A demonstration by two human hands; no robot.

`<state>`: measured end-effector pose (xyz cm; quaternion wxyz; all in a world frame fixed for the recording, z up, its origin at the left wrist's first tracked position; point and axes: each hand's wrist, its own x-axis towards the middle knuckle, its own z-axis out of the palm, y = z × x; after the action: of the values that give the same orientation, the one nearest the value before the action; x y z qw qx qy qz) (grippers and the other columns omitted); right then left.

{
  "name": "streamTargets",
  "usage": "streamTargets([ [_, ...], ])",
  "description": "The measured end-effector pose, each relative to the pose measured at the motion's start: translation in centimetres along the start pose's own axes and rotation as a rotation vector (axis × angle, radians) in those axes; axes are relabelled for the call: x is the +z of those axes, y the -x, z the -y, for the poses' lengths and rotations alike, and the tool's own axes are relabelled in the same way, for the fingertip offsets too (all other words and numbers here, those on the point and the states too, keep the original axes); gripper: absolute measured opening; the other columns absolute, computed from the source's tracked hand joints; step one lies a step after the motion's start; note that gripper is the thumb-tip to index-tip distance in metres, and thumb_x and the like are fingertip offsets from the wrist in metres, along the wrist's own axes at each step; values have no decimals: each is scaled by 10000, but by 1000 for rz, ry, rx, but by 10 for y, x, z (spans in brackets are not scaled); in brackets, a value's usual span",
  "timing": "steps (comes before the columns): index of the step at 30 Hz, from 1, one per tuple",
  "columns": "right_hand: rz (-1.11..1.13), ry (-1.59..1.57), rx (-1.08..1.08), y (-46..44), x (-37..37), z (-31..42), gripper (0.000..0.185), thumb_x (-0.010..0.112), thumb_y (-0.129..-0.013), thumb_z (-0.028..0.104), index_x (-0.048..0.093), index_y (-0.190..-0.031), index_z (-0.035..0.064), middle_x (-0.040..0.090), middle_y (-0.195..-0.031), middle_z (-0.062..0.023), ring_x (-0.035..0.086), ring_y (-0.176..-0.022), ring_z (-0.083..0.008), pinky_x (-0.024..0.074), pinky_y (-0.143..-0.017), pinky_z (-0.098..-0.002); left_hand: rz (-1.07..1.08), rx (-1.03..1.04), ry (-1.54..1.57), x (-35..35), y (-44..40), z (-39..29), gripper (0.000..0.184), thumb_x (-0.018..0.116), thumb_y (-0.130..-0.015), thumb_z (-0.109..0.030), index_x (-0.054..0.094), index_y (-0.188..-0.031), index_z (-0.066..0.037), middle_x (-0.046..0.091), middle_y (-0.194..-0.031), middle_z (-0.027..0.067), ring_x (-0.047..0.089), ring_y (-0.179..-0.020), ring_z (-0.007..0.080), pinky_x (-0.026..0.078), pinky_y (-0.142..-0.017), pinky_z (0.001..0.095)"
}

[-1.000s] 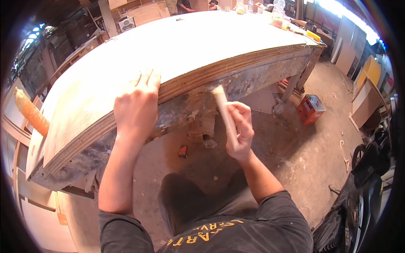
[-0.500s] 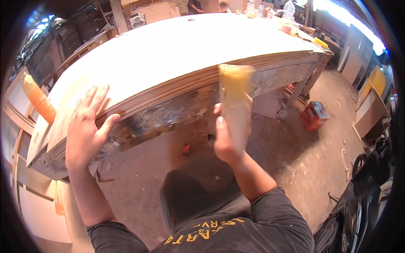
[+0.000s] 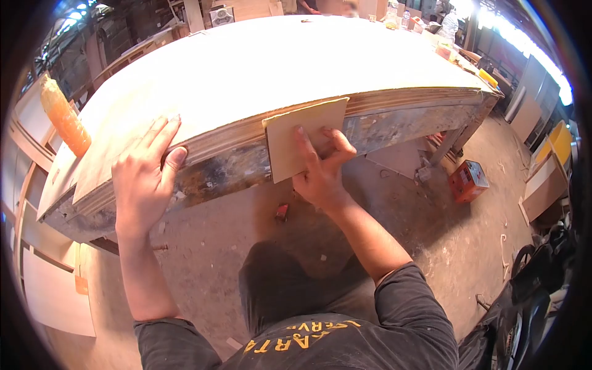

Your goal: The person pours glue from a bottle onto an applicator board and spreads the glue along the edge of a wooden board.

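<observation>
My left hand (image 3: 142,179) lies with its fingers stretched over the top edge of a thick stack of plywood sheets (image 3: 407,98), thumb apart. In my right hand (image 3: 322,176) is a thin, flat, roughly square board (image 3: 282,142), with yellowish stuff along its upper edge. It stands nearly upright against the side of the stack, its top edge about level with the upper sheet. My fingers rest spread on its near face. Whatever lies behind the board is hidden. The sheet's upper surface is washed out by glare.
An orange, tube-shaped object (image 3: 66,123) stands at the stack's left end. Clear bottles (image 3: 449,28) and a yellow item (image 3: 488,78) are at the far right corner. On the floor sit a red tin (image 3: 468,182) and, at right, a black motorbike (image 3: 524,308).
My right hand has turned the board from almost edge-on to face-on and brought it leftward against the stack's side. My left hand stays flat on the plywood. The view has shifted slightly.
</observation>
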<state>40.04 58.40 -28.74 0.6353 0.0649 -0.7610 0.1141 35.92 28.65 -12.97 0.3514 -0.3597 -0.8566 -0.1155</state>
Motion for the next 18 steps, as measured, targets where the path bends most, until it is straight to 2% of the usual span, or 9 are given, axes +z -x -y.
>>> streamTargets([
  [6,2,12,20,6,1,-4,760,711,-695,26,677,-1413,273,377,-1330,-179,414,-1232,-336,396,-977,-408,-12,6,-15,-2,-1,-5,435,601,-1030,-315,686,-1379,-70,677,-1366,216,640,-1299,377,489,-1084,429],
  [9,-19,19,18,11,7,-4,746,722,-697,45,683,-1408,267,377,-1329,-176,416,-1226,-336,392,-980,-412,-38,15,8,1,0,-2,413,623,-1020,-300,705,-1355,-73,696,-1332,218,688,-1222,375,521,-1031,415],
  [12,-10,14,29,12,6,-1,740,724,-699,49,685,-1408,256,376,-1333,-180,403,-1220,-341,387,-985,-417,-70,7,36,5,1,1,394,687,-970,-283,738,-1298,-71,721,-1285,203,685,-1214,380,535,-1018,434],
  [18,-57,7,-2,10,7,-3,740,714,-701,44,683,-1414,237,374,-1346,-194,370,-1206,-351,387,-994,-419,-144,58,32,6,2,2,344,743,-932,-238,776,-1225,-62,751,-1224,195,715,-1176,349,543,-1000,411],
])
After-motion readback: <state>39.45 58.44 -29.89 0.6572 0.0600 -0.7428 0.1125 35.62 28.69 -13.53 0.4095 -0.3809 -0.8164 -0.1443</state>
